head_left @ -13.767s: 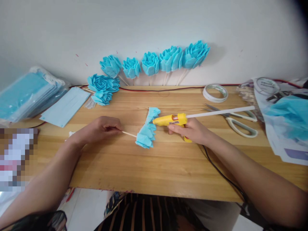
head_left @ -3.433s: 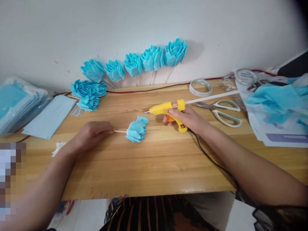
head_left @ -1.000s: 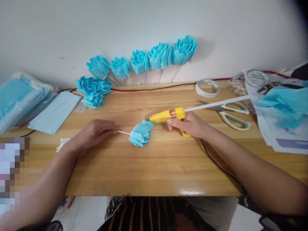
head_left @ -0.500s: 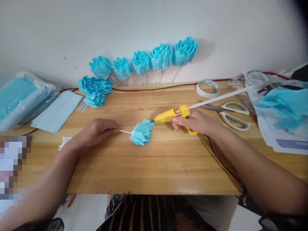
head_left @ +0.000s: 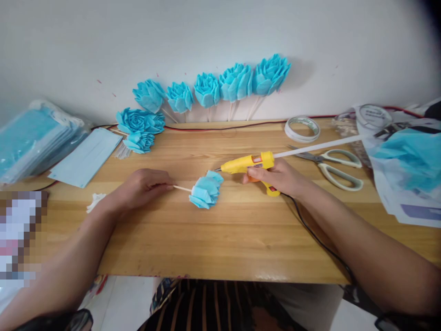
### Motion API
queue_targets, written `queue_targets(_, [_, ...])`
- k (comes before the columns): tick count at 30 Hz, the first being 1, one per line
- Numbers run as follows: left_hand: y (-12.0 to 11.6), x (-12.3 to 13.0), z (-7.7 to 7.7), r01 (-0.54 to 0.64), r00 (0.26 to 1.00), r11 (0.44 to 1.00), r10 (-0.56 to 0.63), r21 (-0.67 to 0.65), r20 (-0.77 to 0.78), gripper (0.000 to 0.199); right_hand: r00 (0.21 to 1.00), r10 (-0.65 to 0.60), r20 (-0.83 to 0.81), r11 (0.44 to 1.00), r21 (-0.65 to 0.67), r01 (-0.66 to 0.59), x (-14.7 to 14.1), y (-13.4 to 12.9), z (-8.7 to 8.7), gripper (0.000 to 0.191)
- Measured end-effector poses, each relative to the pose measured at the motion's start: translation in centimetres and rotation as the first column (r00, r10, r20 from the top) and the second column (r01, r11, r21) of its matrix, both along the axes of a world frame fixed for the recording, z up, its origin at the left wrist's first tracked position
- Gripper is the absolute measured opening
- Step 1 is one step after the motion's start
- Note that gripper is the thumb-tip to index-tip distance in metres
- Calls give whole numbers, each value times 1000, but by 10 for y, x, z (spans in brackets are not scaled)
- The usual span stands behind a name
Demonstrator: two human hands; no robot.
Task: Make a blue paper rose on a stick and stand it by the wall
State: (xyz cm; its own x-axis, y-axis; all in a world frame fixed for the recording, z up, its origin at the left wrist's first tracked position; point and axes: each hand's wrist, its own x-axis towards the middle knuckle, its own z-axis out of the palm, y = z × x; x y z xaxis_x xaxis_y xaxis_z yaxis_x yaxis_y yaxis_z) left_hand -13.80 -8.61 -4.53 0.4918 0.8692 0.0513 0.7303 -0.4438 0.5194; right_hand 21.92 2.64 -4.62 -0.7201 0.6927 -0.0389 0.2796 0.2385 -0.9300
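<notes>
My left hand is closed around the end of a thin pale stick. At the stick's other end is a blue fabric flower, lying sideways low over the table. My right hand grips a yellow glue gun, with a long white glue stick poking out of its back. The gun's metal nozzle is at the flower's upper petal; whether it touches I cannot tell.
Several finished blue flowers lean on the wall, with more lying on the table. Scissors, a tape roll and blue fabric lie right; bagged blue sheets lie left. A black cord trails from the gun.
The glue gun's nozzle has shifted slightly up and left along the flower's upper petal. The whole view has drifted a little; both grips stay the same.
</notes>
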Motion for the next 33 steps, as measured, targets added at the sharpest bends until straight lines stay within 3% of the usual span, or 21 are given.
queue_targets(12, [0,1,3,-5,1000,1000,4,-20,-29,34,998,-1,55,999,47,-1,-7,-7,-7,47])
queue_targets(33, [0,3,5,-13,1000,999,12,-50,-22,28,995,18,98,996,84,-26,-7,-6,5,43])
